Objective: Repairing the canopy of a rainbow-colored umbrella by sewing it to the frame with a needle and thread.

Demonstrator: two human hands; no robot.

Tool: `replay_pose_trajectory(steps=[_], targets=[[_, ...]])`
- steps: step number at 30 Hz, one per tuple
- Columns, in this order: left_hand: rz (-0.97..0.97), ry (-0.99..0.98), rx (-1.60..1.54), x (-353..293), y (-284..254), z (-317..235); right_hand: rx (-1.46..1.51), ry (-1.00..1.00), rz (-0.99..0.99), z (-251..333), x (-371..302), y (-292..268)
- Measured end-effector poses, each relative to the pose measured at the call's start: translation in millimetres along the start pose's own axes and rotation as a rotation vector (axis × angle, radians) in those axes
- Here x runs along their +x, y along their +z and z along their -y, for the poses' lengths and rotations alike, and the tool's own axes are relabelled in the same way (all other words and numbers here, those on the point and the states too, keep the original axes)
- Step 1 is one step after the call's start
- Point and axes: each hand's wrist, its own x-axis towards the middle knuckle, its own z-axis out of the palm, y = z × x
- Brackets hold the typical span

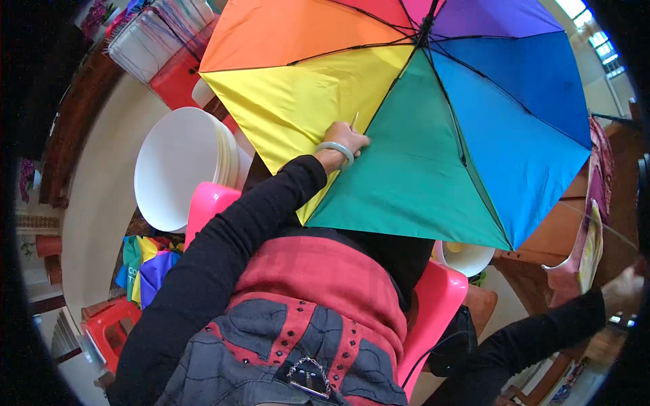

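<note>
The left hand [344,139], a pale green bangle [336,149] on its wrist, rests on the open rainbow umbrella [420,128] where the yellow and green panels meet, its fingers [357,140] clenched on a thin needle-like object [355,120]. The umbrella spreads over the person's lap, above a pink plastic chair [433,304]. The right hand [623,287] reaches far to the right edge; its grip cannot be told. A stack of white round basins [179,169] stands to the left, near folded colourful fabric [145,267] and a red stool [112,331].
</note>
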Motion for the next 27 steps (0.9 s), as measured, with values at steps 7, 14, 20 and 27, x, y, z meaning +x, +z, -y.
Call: replay_pose_trajectory(steps=[7,14,20,27], targets=[[0.036,-0.002,-0.296,-12,-12,5,0.955,0.219,0.736,179,-65,160],[0.079,-0.159,-0.383,-6,-10,4,0.47,0.111,0.831,309,-177,238],[0.048,-0.1,-0.441,-2,-10,10,0.512,0.015,0.968,325,-184,228],[0.075,-0.119,-0.442,-2,-12,9,0.534,-0.012,0.942,327,-183,220]])
